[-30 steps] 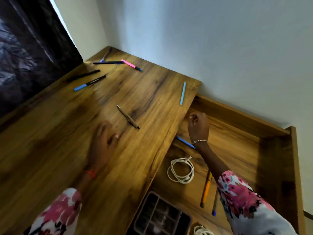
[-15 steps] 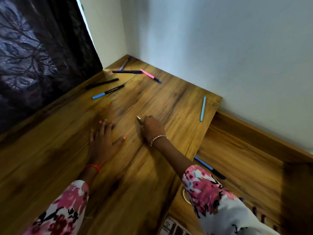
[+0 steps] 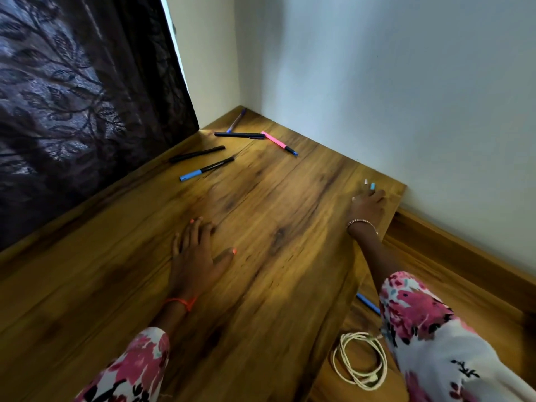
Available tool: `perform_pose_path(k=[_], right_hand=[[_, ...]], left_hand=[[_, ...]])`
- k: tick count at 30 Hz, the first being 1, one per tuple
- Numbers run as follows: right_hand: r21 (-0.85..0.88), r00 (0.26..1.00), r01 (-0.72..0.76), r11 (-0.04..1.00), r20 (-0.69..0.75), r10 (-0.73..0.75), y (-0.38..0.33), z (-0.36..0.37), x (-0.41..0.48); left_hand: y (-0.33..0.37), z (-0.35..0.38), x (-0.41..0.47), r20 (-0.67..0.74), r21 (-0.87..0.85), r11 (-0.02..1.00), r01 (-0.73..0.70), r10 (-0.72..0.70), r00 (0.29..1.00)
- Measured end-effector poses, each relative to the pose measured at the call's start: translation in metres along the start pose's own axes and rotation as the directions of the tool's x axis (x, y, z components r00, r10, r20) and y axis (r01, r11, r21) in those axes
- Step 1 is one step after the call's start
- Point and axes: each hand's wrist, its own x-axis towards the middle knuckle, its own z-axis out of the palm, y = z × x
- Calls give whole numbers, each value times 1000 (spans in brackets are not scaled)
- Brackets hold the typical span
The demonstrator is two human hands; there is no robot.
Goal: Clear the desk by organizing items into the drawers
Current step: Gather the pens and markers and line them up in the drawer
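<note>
My left hand [image 3: 200,256] lies flat and open on the wooden desk top [image 3: 275,221]. At the desk's far right edge my right hand [image 3: 367,206] is curled round two pens; only a light blue pen end [image 3: 372,186] and a pale pen tip [image 3: 366,181] poke out past the fingers. Several pens lie in the far corner: a purple pen [image 3: 237,119], a black pen [image 3: 239,135], a pink pen [image 3: 278,142], a black marker [image 3: 197,154] and a blue-capped pen [image 3: 206,168]. Below on the right is the open drawer [image 3: 464,285], where a blue pen [image 3: 367,303] and a coiled white cable [image 3: 359,361] lie.
A dark patterned curtain [image 3: 72,111] hangs along the desk's left edge. White walls [image 3: 377,82] close off the back and right. The drawer's raised wooden rim [image 3: 464,250] runs along the wall.
My right hand went from the drawer to the brown pen at mid-desk, took it, then moved right to the light blue pen at the desk's edge. My left hand stayed flat.
</note>
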Motion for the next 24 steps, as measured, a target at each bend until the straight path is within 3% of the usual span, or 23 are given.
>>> perform_pose_path(k=[7, 10, 18, 24], right_hand=[[26, 1000, -4, 1000, -13, 4, -21, 30, -16], [-5, 999, 29, 1000, -25, -30, -17, 35, -11], [-120, 999, 11, 993, -38, -15, -18, 40, -9], [-168, 999, 15, 986, -34, -21, -17, 42, -9]], left_hand=[[9, -6, 50, -10, -58, 990, 129, -130, 991], [13, -12, 104, -46, -131, 990, 55, -62, 997], [-11, -10, 204, 160, -41, 997, 65, -58, 985], [-16, 7, 220, -71, 140, 977, -162, 173, 982]])
